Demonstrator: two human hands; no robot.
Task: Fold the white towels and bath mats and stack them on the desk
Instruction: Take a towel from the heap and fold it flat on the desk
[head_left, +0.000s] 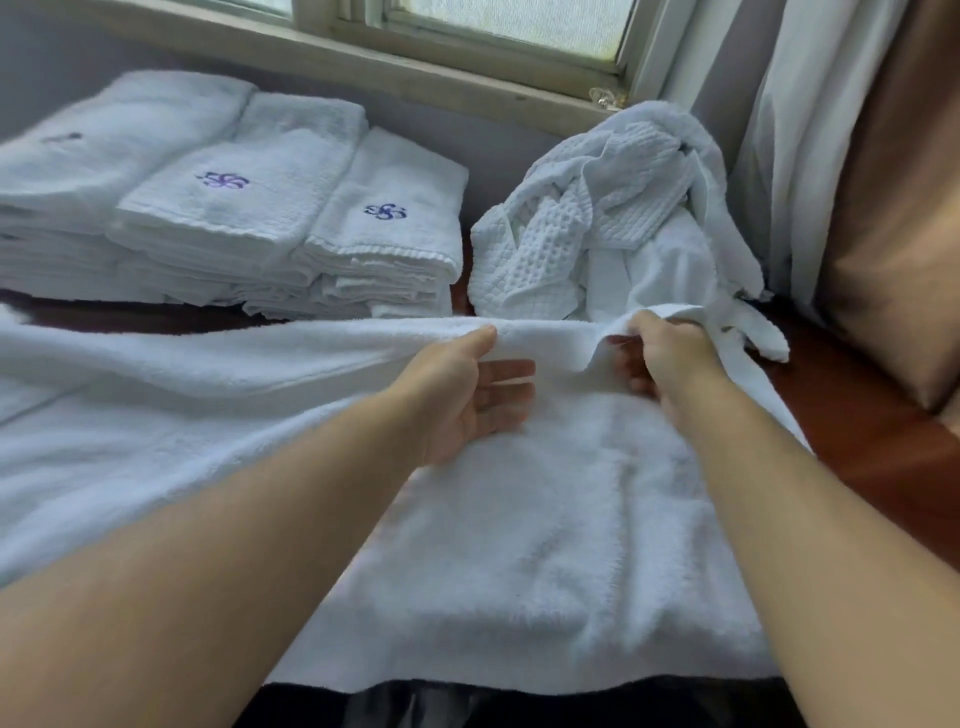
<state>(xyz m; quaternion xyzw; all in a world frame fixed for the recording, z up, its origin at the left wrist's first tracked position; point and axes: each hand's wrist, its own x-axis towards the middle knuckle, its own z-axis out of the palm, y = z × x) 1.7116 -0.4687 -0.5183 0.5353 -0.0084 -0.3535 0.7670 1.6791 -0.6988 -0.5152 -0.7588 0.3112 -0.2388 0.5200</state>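
Towel (519, 519) covers most of the near half of the surface (857, 447), and we see it hang over the near edge. Its far edge is raised in a long ridge that runs from the left edge almost to the right one. Our right hand (670, 353) grips this ridge near its right end, fingers curled round a bunched fold of cloth. Our left hand (467, 395) is just beside it at the middle of the ridge and nearly flat: the thumb lies on top of the raised edge, and the straight fingers rest against the towel below it.

Along the far edge towards the left corner stand stacks (234, 218) of folded white towels, side by side, two of them showing a purple emblem on top. At the far right corner we see a heap (597, 208) of unfolded white cloth, some of it waffle-woven, and it touches the raised ridge. Behind the far edge is a window (467, 31), with a curtain (779, 130) past the right corner.
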